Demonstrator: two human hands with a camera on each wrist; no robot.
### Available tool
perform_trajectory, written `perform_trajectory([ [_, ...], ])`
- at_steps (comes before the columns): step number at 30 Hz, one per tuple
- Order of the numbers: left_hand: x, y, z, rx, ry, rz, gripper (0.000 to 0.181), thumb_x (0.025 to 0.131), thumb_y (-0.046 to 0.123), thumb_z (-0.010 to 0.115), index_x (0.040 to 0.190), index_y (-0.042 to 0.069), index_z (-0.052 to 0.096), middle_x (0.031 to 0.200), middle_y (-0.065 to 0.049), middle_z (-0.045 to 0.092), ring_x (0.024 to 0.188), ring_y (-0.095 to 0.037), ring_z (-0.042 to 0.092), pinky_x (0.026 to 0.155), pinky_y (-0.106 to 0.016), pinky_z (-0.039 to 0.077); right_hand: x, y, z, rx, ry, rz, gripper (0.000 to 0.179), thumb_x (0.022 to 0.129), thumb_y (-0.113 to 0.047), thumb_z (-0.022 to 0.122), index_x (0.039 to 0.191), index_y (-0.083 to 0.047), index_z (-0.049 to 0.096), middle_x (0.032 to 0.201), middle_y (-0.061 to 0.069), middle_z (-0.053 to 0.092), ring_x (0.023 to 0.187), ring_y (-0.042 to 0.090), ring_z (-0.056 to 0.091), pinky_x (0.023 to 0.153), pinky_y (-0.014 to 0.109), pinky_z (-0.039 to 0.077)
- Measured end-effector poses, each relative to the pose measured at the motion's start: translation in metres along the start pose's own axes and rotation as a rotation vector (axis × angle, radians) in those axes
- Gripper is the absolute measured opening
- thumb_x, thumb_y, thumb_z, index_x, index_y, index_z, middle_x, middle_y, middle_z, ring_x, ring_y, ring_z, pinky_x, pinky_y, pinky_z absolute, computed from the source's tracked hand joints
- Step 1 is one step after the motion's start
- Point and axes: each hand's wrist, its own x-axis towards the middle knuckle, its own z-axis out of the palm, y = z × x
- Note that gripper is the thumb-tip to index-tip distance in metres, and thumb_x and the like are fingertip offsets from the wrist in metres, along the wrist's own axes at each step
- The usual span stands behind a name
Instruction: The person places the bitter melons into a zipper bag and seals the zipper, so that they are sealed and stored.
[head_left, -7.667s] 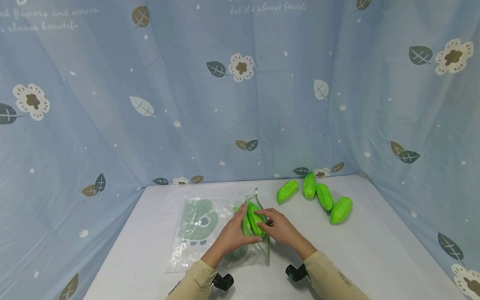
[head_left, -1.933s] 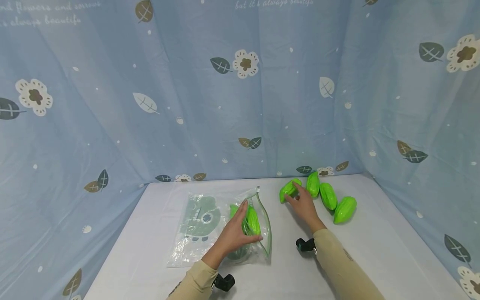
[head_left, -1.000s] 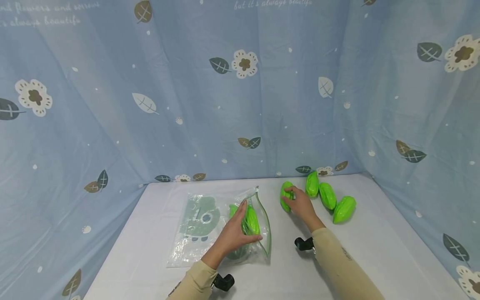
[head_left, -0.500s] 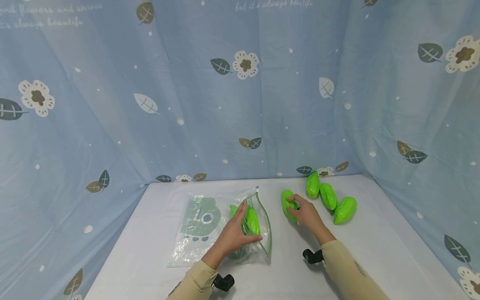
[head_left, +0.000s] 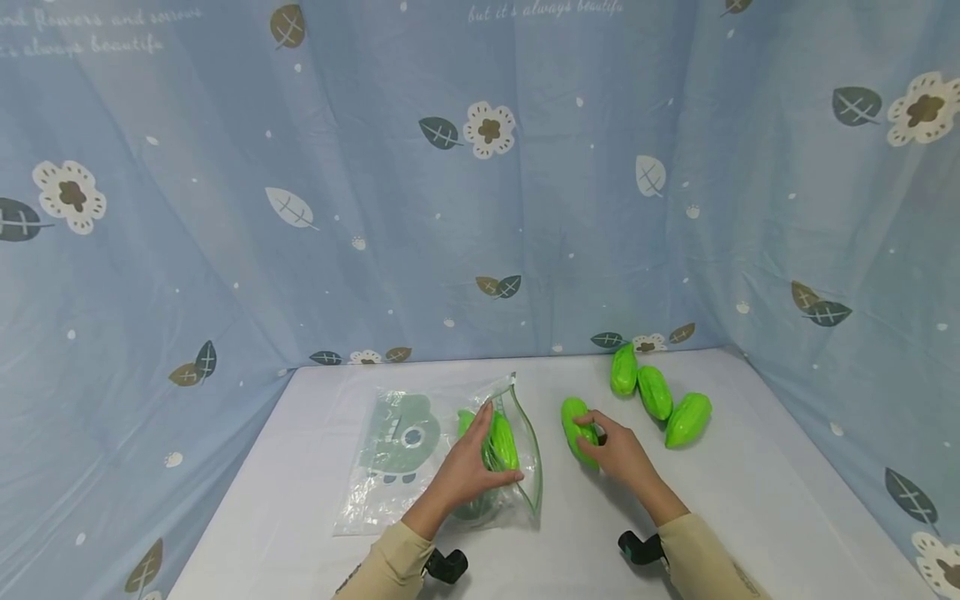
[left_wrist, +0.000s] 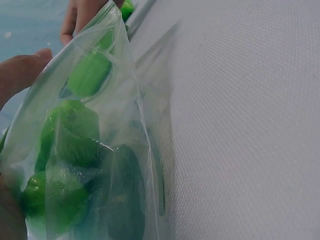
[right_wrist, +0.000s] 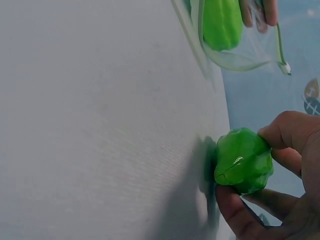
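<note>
A clear zip bag (head_left: 356,504) with a green dinosaur print and green-edged mouth lies flat on the left, its mouth raised towards the right. My left hand (head_left: 467,471) holds the bag near the mouth, thumb and fingers spread around it. Inside the bag are ridged, bright green gourds (head_left: 505,442), also visible through the plastic in the left wrist view. To the right of the mouth, my right hand (head_left: 621,454) grips another green gourd (right_wrist: 242,160) between thumb and fingers. That gourd casts a shadow on the white cloth beside it in the right wrist view.
Three more green gourds, a left one (head_left: 624,371), a middle one (head_left: 656,393) and a right one (head_left: 687,420), lie at the back right of the white table (head_left: 757,492). A blue patterned curtain (head_left: 420,225) closes off the back and sides.
My right hand has taken the leftmost gourd from the back group and brought it nearer me, level with the bag's mouth. The left hand stays at the bag.
</note>
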Motion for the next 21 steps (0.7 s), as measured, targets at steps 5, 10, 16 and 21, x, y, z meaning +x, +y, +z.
perform_trajectory([
  [5, 0.000, 0.000, -0.001, -0.010, -0.005, 0.000, 0.120, 0.078, 0.055, 0.084, 0.164, 0.008, 0.015, 0.169, -0.012, 0.016, 0.151, -0.035, 0.026, 0.116, -0.055, 0.034, -0.008, -0.001, -0.001, -0.001, -0.005, -0.006, 0.030, 0.093, -0.017, 0.074, 0.123, -0.018, 0.069, 0.136, 0.021, 0.062, 0.071, 0.017, 0.053, 0.061, 0.032, 0.046],
  [10, -0.001, 0.001, -0.001, -0.009, -0.007, -0.001, 0.120, 0.078, 0.055, 0.084, 0.164, 0.008, 0.015, 0.169, -0.012, 0.016, 0.151, -0.035, 0.026, 0.116, -0.054, 0.034, -0.014, -0.001, -0.001, 0.028, -0.016, 0.002, 0.031, 0.093, -0.016, 0.075, 0.123, -0.018, 0.069, 0.144, 0.021, 0.057, 0.068, 0.017, 0.052, 0.058, 0.032, 0.047],
  [16, -0.001, 0.000, 0.000, -0.010, -0.004, 0.001, 0.118, 0.079, 0.050, 0.085, 0.164, 0.008, 0.015, 0.169, -0.012, 0.016, 0.151, -0.036, 0.025, 0.116, -0.055, 0.034, -0.023, -0.003, 0.001, 0.045, -0.018, 0.006, 0.031, 0.092, -0.016, 0.076, 0.122, -0.018, 0.070, 0.142, 0.021, 0.058, 0.071, 0.016, 0.054, 0.055, 0.030, 0.048],
  [21, 0.000, -0.001, 0.000, -0.011, -0.008, -0.001, 0.119, 0.078, 0.054, 0.084, 0.164, 0.009, 0.015, 0.169, -0.011, 0.016, 0.151, -0.035, 0.025, 0.116, -0.055, 0.035, -0.031, -0.003, 0.002, 0.037, -0.018, 0.011, 0.031, 0.091, -0.016, 0.076, 0.121, -0.020, 0.070, 0.144, 0.021, 0.057, 0.075, 0.017, 0.058, 0.055, 0.030, 0.049],
])
